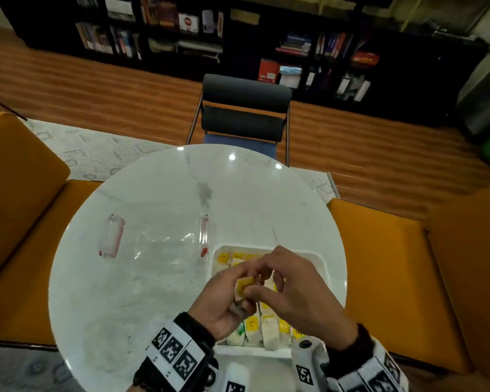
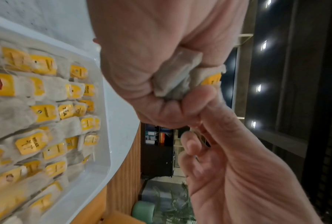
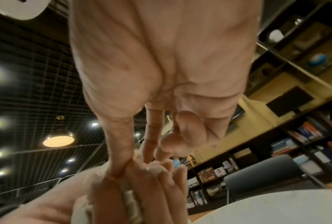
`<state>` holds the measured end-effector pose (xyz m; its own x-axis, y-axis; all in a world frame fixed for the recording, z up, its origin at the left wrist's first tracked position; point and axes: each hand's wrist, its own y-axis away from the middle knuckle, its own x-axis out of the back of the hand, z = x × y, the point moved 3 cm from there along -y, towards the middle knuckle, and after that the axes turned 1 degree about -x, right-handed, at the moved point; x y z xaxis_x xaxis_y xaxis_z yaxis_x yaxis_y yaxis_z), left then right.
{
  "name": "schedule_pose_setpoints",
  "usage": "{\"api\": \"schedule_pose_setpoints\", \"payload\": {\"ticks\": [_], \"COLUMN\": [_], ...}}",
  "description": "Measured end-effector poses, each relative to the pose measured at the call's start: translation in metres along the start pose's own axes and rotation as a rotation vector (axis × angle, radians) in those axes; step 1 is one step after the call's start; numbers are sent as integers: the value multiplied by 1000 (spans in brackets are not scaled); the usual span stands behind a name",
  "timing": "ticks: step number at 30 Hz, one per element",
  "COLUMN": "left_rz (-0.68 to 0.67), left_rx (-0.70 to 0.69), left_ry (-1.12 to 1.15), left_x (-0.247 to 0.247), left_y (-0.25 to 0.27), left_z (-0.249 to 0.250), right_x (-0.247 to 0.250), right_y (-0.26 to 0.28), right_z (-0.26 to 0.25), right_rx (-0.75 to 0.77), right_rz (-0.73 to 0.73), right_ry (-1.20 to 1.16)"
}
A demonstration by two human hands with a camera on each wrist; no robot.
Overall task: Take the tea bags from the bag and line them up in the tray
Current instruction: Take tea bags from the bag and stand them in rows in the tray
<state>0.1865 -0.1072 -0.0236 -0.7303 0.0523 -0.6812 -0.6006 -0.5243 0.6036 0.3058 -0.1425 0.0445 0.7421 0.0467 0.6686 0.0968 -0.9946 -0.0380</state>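
Note:
Both hands hover over the white tray [image 1: 320, 263], which holds several tea bags [image 1: 263, 329] with yellow tags in rows. My left hand [image 1: 227, 295] grips a small bunch of tea bags [image 1: 244, 287] in its curled fingers; in the left wrist view the bunch [image 2: 176, 72] sits crumpled in the left hand [image 2: 151, 60]. My right hand [image 1: 292, 287] pinches the top of that bunch between thumb and forefinger. The right wrist view shows the right hand [image 3: 161, 60] reaching down to the tea bags [image 3: 130, 201] in the left hand [image 3: 46, 204]. The clear plastic bag [image 1: 159, 241] lies flat to the tray's left.
The round white marble table [image 1: 153, 292] carries only the bag and tray. A dark chair [image 1: 244, 108] stands at its far side, orange seats [image 1: 393, 250] flank it on both sides, and bookshelves line the back wall.

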Motion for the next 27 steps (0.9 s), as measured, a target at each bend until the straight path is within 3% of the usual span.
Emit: {"api": "schedule_pose_setpoints", "payload": {"ticks": [6,11,15,19,27], "left_rz": [-11,-117,-254,-242,-189], "left_rx": [92,129,-17,-234,-274], "left_ry": [-62,-83,-137,-397,-514], "left_x": [-14,-25,-34,-44,-39], "left_y": [-5,-2,2,4,-5], "left_z": [-5,0,13,24,34], "right_x": [21,36,48,57,69], "right_y": [15,14,12,10,8], "right_z": [5,9,15,10,12], "right_rx": [-89,-129,-173,-137,-104], "right_rz": [112,155,277,343,423], "right_ry": [-173,-277,-282,-243,-238]}}
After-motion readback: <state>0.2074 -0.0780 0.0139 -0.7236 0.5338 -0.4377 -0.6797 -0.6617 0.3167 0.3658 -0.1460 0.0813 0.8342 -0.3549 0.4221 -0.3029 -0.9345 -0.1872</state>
